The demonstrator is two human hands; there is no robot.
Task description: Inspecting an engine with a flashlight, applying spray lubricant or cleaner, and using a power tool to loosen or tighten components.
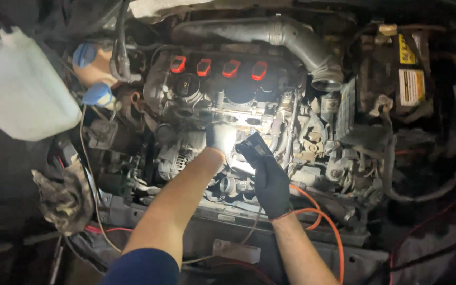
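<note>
Right hand [270, 179], gloved, grips a small work light [257, 146] aimed into the engine [222, 100], left hand [221, 138] reaches beside it, grip not visible; inspection step, next probably needs steady light.

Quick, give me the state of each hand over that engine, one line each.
Left hand: gloved, reaching deep into the engine; washed out by light, grip cannot be told.
Right hand: black glove, closed on a small dark work light.
</note>
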